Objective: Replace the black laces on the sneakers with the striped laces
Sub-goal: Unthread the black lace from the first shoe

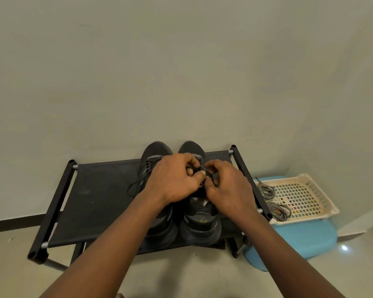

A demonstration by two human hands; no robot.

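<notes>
Work centres on the right sneaker (200, 222), which stands on the black shoe rack (99, 201) with its toe at 12 o'clock toward the wall and its heel at 6, so its long axis runs straight away from me. I see the left hand (172, 179) and the right hand (228, 186) meeting over its eyelets, fingers curled, each pinching the black lace (214, 176). The left sneaker (157, 151) lies just beside it at 9 o'clock, its loose lace (136, 183) trailing toward 8. The striped laces (267, 191) lie at 3 o'clock, coiled in the cream basket (319, 190) on a blue stool (299, 237). I judge the right hand nearer them.
</notes>
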